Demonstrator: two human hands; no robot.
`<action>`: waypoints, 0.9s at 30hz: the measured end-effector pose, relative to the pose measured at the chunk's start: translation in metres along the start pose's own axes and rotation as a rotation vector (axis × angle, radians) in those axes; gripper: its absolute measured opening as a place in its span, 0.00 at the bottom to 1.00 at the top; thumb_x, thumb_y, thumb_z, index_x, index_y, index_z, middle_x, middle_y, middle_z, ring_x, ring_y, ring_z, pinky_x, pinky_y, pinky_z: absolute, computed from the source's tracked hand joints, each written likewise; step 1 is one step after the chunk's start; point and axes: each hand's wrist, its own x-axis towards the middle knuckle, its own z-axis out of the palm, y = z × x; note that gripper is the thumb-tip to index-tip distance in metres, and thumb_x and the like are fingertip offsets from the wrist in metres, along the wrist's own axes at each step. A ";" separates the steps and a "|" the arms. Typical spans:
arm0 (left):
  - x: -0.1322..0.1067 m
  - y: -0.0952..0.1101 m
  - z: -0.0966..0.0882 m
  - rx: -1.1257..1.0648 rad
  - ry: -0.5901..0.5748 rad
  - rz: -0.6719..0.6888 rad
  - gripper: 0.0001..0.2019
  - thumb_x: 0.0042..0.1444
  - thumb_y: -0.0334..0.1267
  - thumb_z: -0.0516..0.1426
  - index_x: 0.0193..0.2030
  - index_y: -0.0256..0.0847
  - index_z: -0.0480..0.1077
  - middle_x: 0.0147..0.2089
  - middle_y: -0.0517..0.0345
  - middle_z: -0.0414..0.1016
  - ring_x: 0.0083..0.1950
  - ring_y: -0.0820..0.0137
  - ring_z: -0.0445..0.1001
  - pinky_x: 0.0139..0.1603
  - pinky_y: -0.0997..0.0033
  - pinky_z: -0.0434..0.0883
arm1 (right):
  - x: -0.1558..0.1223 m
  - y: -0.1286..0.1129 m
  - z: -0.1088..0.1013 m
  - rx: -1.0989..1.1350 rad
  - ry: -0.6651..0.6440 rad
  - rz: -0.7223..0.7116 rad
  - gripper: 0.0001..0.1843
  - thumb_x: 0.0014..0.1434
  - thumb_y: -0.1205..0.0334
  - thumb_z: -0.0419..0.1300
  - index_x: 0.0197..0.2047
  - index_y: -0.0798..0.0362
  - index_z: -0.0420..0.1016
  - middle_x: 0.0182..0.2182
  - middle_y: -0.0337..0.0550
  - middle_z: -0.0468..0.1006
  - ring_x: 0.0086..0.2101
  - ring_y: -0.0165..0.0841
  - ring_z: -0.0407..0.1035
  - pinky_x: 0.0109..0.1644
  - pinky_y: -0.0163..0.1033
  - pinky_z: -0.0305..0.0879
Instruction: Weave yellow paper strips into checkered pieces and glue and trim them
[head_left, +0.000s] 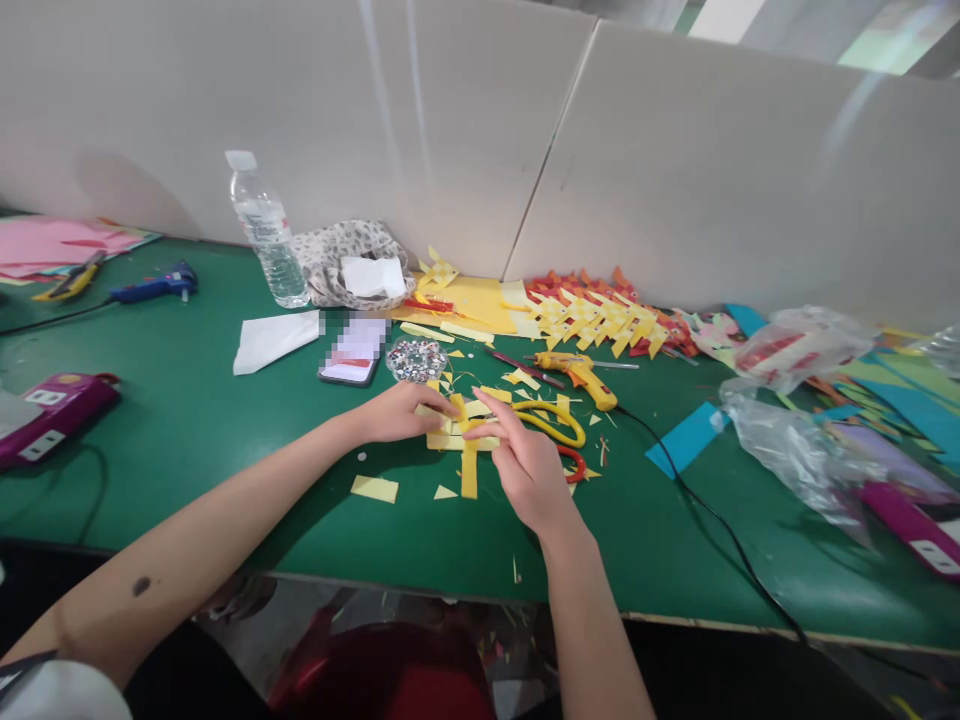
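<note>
- Two hands are meeting on yellow paper strips [465, 440], which are lying crossed on the green table [187, 420] just left of the yellow scissors [551, 420].
- Left hand [401, 412] is lying mostly open, fingers pressing flat on the end of the strips farthest from the scissors and gripping nothing.
- Right hand [529, 470] is sitting just in front of the scissors, half curled, thumb and forefinger closing on one strip.
- Glue gun [577, 372] is lying just behind the scissors.
- Dish of beads [416, 358] and phone [352, 360] are sitting behind and left of the scissors.
- Pile of woven yellow-and-orange pieces [600, 310] is resting well behind the scissors.
- Paper scraps [375, 488] are lying scattered left of the scissors.
</note>
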 end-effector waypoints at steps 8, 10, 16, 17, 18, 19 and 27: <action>0.000 0.001 -0.001 -0.002 -0.012 0.008 0.15 0.52 0.33 0.52 0.46 0.43 0.74 0.48 0.57 0.76 0.47 0.68 0.72 0.51 0.69 0.64 | -0.003 0.004 0.002 0.079 0.405 0.004 0.17 0.57 0.66 0.46 0.49 0.52 0.67 0.29 0.39 0.76 0.19 0.26 0.59 0.26 0.34 0.57; 0.000 0.000 -0.001 -0.016 -0.013 0.006 0.15 0.52 0.33 0.52 0.45 0.43 0.74 0.49 0.58 0.75 0.48 0.68 0.72 0.52 0.69 0.64 | 0.000 0.005 0.003 0.040 0.483 0.059 0.15 0.58 0.61 0.48 0.47 0.53 0.67 0.28 0.40 0.75 0.20 0.27 0.60 0.27 0.34 0.58; 0.001 0.001 -0.001 -0.019 -0.005 -0.018 0.16 0.50 0.32 0.52 0.46 0.42 0.74 0.46 0.58 0.76 0.46 0.68 0.72 0.49 0.71 0.65 | 0.007 0.003 0.005 -0.166 0.227 0.180 0.14 0.54 0.52 0.54 0.38 0.51 0.72 0.23 0.38 0.74 0.25 0.31 0.66 0.27 0.34 0.56; 0.001 0.002 -0.001 -0.016 -0.004 -0.018 0.16 0.50 0.32 0.52 0.46 0.42 0.74 0.46 0.58 0.76 0.46 0.68 0.72 0.49 0.72 0.65 | 0.007 0.002 0.006 -0.173 0.189 0.183 0.13 0.54 0.52 0.54 0.36 0.50 0.73 0.23 0.38 0.75 0.25 0.31 0.67 0.27 0.34 0.55; 0.001 0.002 -0.001 -0.013 -0.004 -0.016 0.16 0.50 0.31 0.52 0.45 0.42 0.74 0.46 0.58 0.76 0.46 0.69 0.72 0.49 0.72 0.65 | 0.007 0.001 0.006 -0.173 0.163 0.179 0.12 0.53 0.53 0.55 0.35 0.50 0.74 0.23 0.38 0.75 0.25 0.31 0.67 0.27 0.34 0.55; 0.001 0.003 -0.001 -0.011 -0.005 -0.013 0.16 0.50 0.31 0.52 0.45 0.42 0.74 0.46 0.58 0.76 0.46 0.69 0.72 0.49 0.72 0.65 | 0.007 0.000 0.006 -0.170 0.148 0.167 0.11 0.53 0.54 0.55 0.34 0.50 0.75 0.24 0.38 0.76 0.26 0.31 0.68 0.28 0.34 0.56; 0.001 0.001 -0.003 -0.103 0.010 -0.077 0.14 0.49 0.33 0.53 0.42 0.42 0.75 0.46 0.60 0.77 0.46 0.69 0.73 0.48 0.73 0.66 | 0.006 -0.002 0.008 -0.108 0.078 0.059 0.08 0.53 0.62 0.56 0.30 0.49 0.77 0.32 0.37 0.79 0.25 0.28 0.67 0.30 0.34 0.59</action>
